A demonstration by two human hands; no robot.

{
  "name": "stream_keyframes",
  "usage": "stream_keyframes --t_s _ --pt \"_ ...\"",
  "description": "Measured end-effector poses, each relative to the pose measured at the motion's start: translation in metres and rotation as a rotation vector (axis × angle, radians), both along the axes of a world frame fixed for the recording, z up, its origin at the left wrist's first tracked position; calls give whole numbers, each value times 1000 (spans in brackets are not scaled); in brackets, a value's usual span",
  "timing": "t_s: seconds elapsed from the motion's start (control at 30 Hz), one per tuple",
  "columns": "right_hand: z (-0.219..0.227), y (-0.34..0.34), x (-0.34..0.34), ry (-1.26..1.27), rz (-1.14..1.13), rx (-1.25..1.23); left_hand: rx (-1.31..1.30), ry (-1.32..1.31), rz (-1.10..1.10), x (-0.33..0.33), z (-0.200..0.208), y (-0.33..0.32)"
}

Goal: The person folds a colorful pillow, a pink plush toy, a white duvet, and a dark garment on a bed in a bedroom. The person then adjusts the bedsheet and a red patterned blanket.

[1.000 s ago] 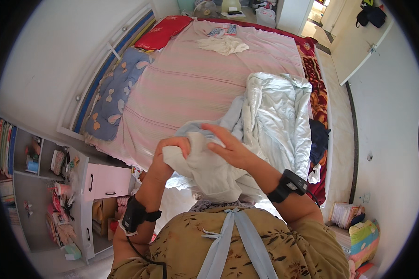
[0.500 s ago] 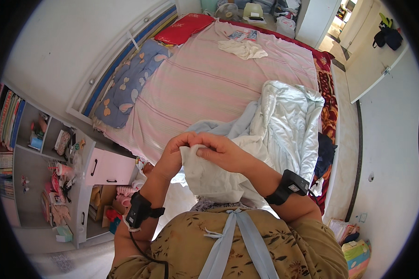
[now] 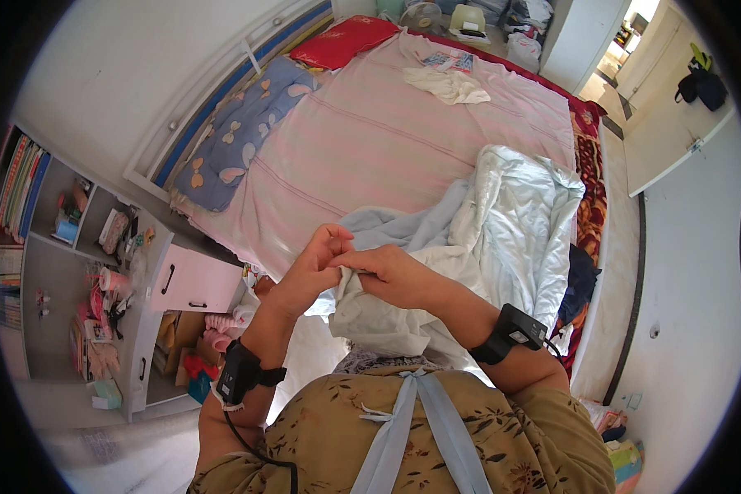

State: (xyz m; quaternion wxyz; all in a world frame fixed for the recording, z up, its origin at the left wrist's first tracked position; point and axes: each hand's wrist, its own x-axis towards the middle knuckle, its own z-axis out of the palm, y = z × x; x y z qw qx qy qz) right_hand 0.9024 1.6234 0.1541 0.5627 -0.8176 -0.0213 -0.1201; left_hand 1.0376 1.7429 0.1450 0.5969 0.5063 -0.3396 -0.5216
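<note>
Cream-white cloth (image 3: 379, 323) hangs in front of my body, and its upper edge is bunched at my right hand (image 3: 391, 276). The right thumb and fingers are closed on that edge. Close beside it, my left hand (image 3: 309, 267) has its fingers loosely curled and apart, with the fingertips near the right hand's. Whether it still touches the cloth edge is hard to see. Just beyond lies a shiny white quilt (image 3: 523, 210), rumpled on the bed's near right part. A light blue fabric (image 3: 412, 222) runs out from beside it.
The bed is spread with a pink striped sheet (image 3: 350, 156). On it are a blue patterned pillow (image 3: 239, 144), a red pillow (image 3: 346, 41) and a small cream cloth (image 3: 449, 85). An open-fronted cabinet (image 3: 53, 313) stands left; a door (image 3: 675, 136) is at right.
My left fingers have loosened and lifted from the cloth edge. The held edge has dropped and bunched toward the right hand. The view has shifted slightly.
</note>
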Motion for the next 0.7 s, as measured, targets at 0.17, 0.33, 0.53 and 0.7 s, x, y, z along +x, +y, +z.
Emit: stream_keyframes --t_s 0.17,0.33,0.53,0.7 --pt "-9 3 15 10 -172 -28 -12 -282 379 0 -6 16" --pt "-11 14 35 -104 -260 -61 -27 -311 419 -17 -14 45" --pt "-10 36 43 -174 -178 43 43 129 746 -16 -21 68" --pt "-30 21 27 115 13 92 -162 154 875 20 10 142"
